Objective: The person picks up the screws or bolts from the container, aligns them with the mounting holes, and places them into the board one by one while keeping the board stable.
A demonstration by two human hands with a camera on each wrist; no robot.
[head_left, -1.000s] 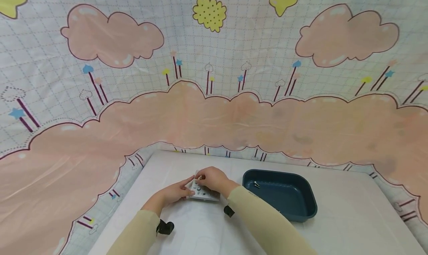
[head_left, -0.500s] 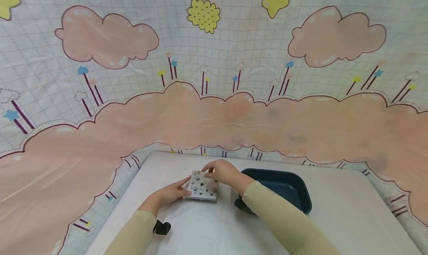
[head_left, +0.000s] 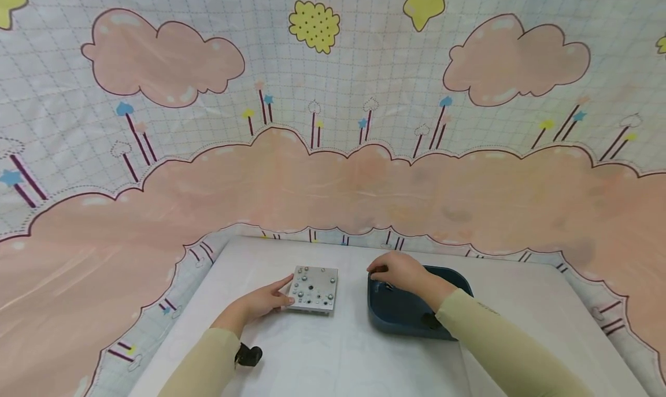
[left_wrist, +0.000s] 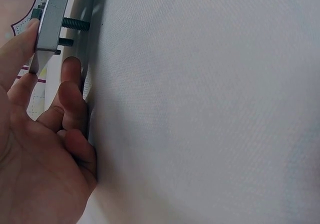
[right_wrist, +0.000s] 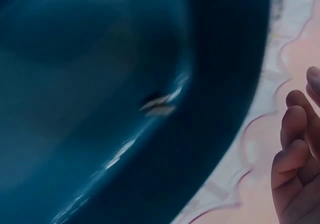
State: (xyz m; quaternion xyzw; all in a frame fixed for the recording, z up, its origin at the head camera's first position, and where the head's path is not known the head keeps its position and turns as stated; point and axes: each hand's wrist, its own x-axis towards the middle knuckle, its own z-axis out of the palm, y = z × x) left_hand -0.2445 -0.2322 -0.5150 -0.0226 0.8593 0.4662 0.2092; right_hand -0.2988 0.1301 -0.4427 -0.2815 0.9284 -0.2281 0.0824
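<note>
A square metal plate [head_left: 317, 287] studded with several bolts and screws sits on the white table. Threaded bolt ends [left_wrist: 76, 23] stick out of its underside in the left wrist view. My left hand [head_left: 260, 301] pinches the plate's near-left corner between thumb and index finger, the other fingers curled below. My right hand [head_left: 408, 274] is over the left rim of a dark blue bin [head_left: 377, 322], fingers bent and fingertips drawn together. I cannot tell whether anything small is between them. Small metal screws [right_wrist: 159, 105] lie in the bin, blurred in the right wrist view.
The bin stands to the right of the plate. A white cloth [head_left: 343, 362] covers the table. Behind it rises a patterned curtain [head_left: 333, 195] with clouds and stars. A black wrist camera [head_left: 248, 355] hangs by the left sleeve.
My right hand has left the plate and moved right to the bin, uncovering the plate's top. My left hand has stayed at the plate's corner. The head view has shifted slightly.
</note>
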